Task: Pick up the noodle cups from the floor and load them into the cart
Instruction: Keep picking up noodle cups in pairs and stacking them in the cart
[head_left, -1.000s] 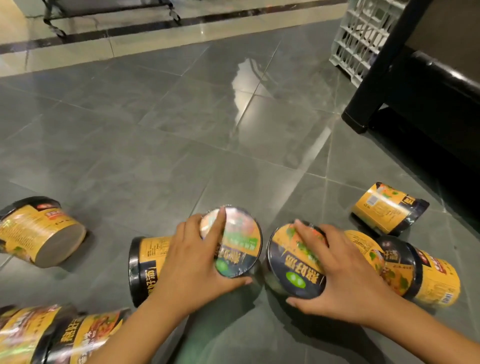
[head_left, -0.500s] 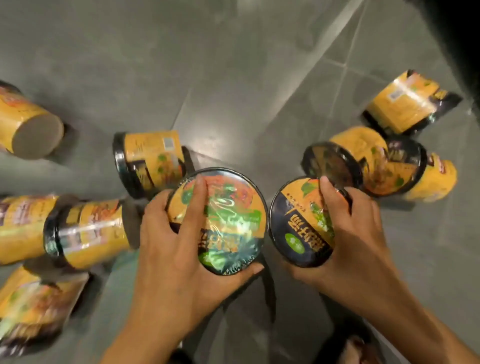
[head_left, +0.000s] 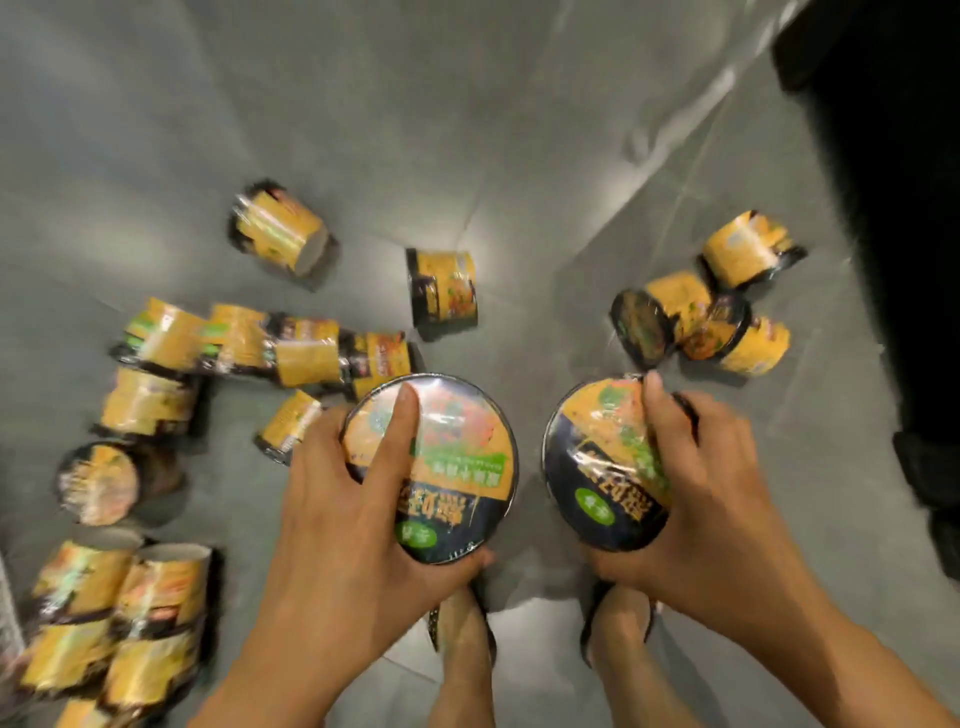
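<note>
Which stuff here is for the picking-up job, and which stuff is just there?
For the job:
- left hand, holding the left cup
- right hand, holding the right cup
- loose cups lying on the floor

Just there:
- dark furniture on the right
- the person's feet

The cart isn't in view.

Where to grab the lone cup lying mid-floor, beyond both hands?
Probably from above, thumb and fingers spanning the cup wall just behind its dark lid rim. It lies on its side, rim to the left, nothing touching it, so both flanks are open.
</note>
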